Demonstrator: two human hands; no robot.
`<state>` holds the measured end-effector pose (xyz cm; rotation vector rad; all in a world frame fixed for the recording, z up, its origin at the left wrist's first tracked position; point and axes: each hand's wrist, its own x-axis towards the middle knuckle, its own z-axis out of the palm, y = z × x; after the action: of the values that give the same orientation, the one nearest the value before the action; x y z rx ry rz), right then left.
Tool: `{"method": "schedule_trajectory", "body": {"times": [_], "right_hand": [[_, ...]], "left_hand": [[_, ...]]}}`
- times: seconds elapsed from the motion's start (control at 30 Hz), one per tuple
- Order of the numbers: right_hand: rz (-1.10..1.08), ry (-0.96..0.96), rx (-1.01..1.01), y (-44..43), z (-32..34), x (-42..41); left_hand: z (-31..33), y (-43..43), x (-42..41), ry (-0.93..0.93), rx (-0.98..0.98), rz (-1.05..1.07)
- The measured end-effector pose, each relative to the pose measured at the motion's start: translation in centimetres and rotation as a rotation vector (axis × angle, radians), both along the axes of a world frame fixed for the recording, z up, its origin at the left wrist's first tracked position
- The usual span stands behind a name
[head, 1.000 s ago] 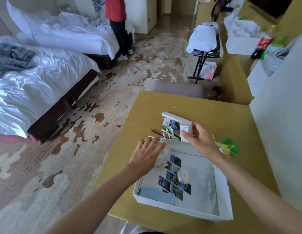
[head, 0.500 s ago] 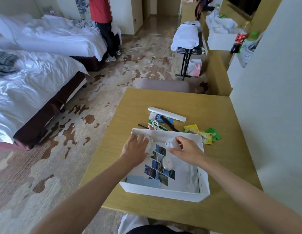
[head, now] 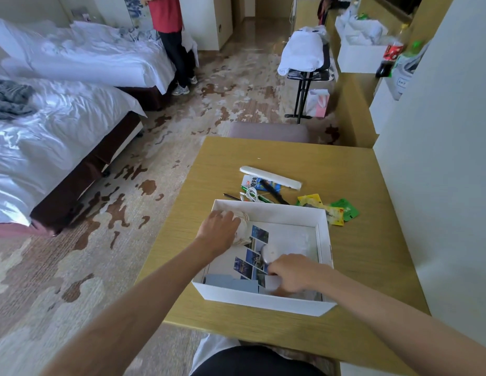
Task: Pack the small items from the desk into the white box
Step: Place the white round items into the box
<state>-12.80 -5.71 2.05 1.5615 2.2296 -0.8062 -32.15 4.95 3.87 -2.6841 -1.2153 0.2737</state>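
The open white box (head: 269, 208) sits on the yellow desk (head: 358, 267), its floor lined with a sheet of blue photo prints. My left hand (head: 218, 232) curls over a whitish rolled bundle (head: 244, 226) in the box's far left corner. My right hand (head: 293, 272) is low inside the box near its front wall, fingers pinching a small white adapter (head: 273, 284). A round white disc (head: 269, 252) lies just beyond that hand. Behind the box lie a long white case (head: 270, 177), a blue-white packet (head: 251, 183), a black comb (head: 274, 192), a white cable (head: 252, 195), pens, a yellow sachet (head: 315, 203) and a green sachet (head: 345, 208).
A padded chair (head: 267, 131) stands at the desk's far edge and a white wall (head: 440, 158) runs along the right. Two beds (head: 60, 131) stand at the left across patterned carpet. A person in a red top (head: 167, 23) stands near the far bed, beside a luggage rack (head: 304, 61).
My right hand took the white adapter from the desk behind the box and carried it down to the box's front. My left hand stayed on the bundle in the far left corner.
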Motion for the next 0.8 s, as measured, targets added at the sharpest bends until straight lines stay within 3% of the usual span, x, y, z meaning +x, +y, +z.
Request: {"method": "schedule_trajectory", "body": {"times": [0.33,0.63,0.8], "right_hand": [[-0.242,0.383,-0.243,0.3,-0.2,0.0],[-0.519,0.595,0.222,7.0,6.3,4.5],[-0.567,0.602,0.273,11.4,5.6,5.0]], "left_hand": [[1.5,-1.7,-2.0,-0.451,0.004,0.069],[2.6,2.9,-1.0,-0.746,-0.094,0.248],[1.7,6.4,-1.2,-0.818,-0.178,0.326]]}}
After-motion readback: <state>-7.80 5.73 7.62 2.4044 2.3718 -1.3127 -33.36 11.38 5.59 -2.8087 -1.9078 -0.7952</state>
